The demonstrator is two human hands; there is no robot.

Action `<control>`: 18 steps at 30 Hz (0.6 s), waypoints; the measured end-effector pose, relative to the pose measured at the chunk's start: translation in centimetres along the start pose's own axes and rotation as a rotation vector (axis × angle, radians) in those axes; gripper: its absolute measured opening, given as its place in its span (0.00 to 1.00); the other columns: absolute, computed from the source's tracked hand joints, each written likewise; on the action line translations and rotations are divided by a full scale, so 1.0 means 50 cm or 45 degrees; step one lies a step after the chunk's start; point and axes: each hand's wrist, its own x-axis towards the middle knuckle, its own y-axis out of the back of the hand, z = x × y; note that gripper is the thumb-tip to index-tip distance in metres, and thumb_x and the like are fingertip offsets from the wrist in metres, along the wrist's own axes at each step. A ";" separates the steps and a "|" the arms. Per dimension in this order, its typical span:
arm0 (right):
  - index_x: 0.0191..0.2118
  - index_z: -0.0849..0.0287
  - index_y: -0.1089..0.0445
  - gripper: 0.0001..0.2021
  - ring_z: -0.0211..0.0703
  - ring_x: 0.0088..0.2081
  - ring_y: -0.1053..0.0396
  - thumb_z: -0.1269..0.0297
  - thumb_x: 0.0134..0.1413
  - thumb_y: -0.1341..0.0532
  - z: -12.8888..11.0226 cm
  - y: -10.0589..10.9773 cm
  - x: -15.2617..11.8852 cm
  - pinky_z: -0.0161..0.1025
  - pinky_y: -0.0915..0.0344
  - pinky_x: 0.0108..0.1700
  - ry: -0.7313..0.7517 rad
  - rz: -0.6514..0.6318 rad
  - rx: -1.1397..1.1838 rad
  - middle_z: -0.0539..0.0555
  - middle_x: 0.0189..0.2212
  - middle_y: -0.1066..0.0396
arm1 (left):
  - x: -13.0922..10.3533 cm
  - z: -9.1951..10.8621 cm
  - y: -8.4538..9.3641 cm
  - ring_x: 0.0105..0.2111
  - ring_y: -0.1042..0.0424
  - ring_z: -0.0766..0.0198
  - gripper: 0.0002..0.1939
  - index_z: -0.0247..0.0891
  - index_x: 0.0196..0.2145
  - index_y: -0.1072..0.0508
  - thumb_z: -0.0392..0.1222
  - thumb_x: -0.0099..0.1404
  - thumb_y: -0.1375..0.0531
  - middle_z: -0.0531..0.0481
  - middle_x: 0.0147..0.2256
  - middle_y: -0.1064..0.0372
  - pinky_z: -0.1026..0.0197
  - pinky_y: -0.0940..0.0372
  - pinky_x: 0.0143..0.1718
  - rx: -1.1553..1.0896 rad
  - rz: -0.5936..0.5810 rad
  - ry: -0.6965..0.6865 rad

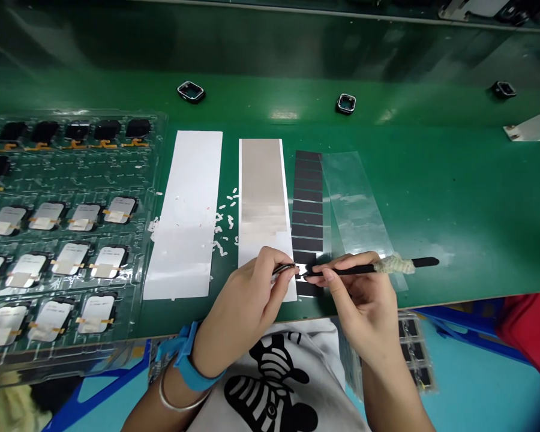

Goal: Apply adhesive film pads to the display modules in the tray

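Pinching a small, thin, dark piece (283, 269), the left fingers (279, 291) held it beside the slim, black, pale-wrapped tool (360, 270) the right fingers (339, 292) gripped toward its left end, apparently for control.

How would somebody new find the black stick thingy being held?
Start at the green table; find the right hand near its front edge. It holds a slim black tool. Unlike the small item in the left hand, this has a pale, lumpy wrap.
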 end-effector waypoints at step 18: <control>0.43 0.53 0.39 0.14 0.43 0.38 0.23 0.81 0.59 0.43 -0.101 -0.072 0.006 0.50 0.19 0.43 0.401 0.121 0.314 0.50 0.35 0.26 | -0.011 0.005 0.020 0.31 0.27 0.65 0.14 0.46 0.52 0.25 0.38 0.70 0.42 0.51 0.35 0.23 0.64 0.32 0.31 -0.443 0.340 0.088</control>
